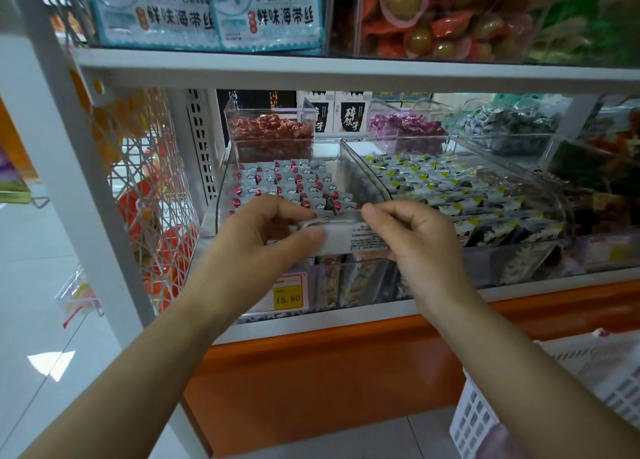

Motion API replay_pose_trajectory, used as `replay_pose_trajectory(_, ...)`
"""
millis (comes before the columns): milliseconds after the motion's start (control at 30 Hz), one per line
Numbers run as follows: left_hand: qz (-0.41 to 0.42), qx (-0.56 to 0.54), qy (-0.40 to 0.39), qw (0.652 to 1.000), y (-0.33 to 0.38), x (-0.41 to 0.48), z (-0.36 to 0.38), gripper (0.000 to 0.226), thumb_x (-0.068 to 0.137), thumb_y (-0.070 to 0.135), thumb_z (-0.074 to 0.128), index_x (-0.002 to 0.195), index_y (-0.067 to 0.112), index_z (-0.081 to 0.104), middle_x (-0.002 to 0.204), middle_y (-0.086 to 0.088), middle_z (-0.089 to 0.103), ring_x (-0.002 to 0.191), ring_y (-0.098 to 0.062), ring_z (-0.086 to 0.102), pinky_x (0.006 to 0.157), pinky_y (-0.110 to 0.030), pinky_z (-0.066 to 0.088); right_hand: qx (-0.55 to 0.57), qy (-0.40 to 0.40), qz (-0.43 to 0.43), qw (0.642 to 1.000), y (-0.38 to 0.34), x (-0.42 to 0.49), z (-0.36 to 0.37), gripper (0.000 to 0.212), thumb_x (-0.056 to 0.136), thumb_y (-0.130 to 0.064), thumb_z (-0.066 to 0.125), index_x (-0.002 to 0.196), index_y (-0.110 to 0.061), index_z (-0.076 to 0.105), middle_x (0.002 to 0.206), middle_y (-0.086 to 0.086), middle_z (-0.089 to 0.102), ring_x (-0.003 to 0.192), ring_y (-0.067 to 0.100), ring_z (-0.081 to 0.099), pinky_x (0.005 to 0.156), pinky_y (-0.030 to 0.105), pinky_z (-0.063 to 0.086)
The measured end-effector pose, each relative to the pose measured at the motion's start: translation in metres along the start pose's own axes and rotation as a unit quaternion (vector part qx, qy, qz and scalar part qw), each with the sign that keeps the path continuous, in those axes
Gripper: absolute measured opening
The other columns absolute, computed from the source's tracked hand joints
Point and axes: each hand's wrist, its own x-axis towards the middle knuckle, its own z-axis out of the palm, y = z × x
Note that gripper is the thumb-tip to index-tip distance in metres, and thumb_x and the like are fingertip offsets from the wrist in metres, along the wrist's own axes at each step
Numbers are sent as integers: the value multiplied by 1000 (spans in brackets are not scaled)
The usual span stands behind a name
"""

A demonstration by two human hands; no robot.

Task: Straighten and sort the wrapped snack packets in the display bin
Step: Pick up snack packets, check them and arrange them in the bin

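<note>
1. Here, the left hand [263,230] grips one end of a grey-white snack packet [349,240], thumb on its near face and fingers curled over the top.
2. The right hand [415,240] pinches the packet's other end between thumb and forefinger.
3. The packet is held level over the front rim of the clear display bin [221,188].
4. Behind it, red-dotted packets [280,181] stand in rows inside that bin.
5. A yellow price tag [289,295] reading 15.80 sits below the bin's front.
</note>
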Motion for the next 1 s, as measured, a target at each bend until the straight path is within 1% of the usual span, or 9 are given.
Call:
replay_pose_trajectory(67,-10,-22,1,1000,2,1,-2,8,78,17,67,86,16,65,82,-4,68,68,-7,66,59,-12,51,-12,-10,-17,1000,0,-1,0,17,89,-18,61,77,-10,70,76,33,58,71,39,60,60,39,59)
replay_pose_trajectory(167,-27,-46,-19,998,5,4,-8,13,71,22,67,75,10,68,73,-2,70,66,-12,67,60,-15,53,19,-36,-5,999,-1,-2,0,15,90,-15,59,80,-10,69,79,39,55,72,41,60,57,30,58)
replay_pose_trajectory(233,-46,-67,-21,997,4,6,-13,15,72,22,67,70,7,69,73,-4,71,68,-17,69,59,-17,54,27,-53,-4,998,-1,-3,1,13,89,-15,58,82,-14,69,80,32,60,71,32,64,56,26,57)
replay_pose_trajectory(367,-69,-68,-2,995,2,8,-17,19,76,17,67,71,-2,68,75,-14,71,67,-23,70,54,-19,54,36,-92,10,995,-3,-4,2,12,83,-22,60,87,-16,70,76,1,72,72,14,70,57,26,58)
replay_pose_trajectory(467,-59,-54,12,997,1,8,-17,17,76,19,67,69,4,70,73,-10,72,64,-19,70,53,-16,53,31,-102,28,994,-3,-1,0,10,85,-14,63,90,-14,72,81,-2,73,78,13,70,60,27,59)
replay_pose_trajectory(533,-41,-33,3,999,1,6,-17,17,69,31,66,70,15,72,75,-3,72,68,-16,70,57,-15,53,4,-89,29,996,-3,0,-1,9,85,-13,64,88,-16,72,83,1,73,79,13,70,63,32,60)
replay_pose_trajectory(667,-16,60,-54,997,0,3,-14,29,60,45,65,88,38,65,92,0,68,81,-13,67,68,-20,57,-6,-71,63,995,-3,3,-7,13,87,-14,63,77,-10,71,70,1,70,68,15,70,56,35,60)
replay_pose_trajectory(867,-8,46,-71,996,0,4,-12,21,74,27,66,91,39,63,93,1,69,79,-7,68,66,-13,53,22,-177,136,974,-7,15,-23,20,84,-15,61,66,-15,71,69,-1,72,67,13,70,47,24,55)
replay_pose_trajectory(1000,-14,38,-74,996,-3,4,-12,22,82,17,62,95,35,63,86,11,71,78,-5,69,65,-10,51,55,-190,147,969,-3,20,-28,16,73,-25,63,67,-15,74,68,2,72,60,11,68,49,20,54)
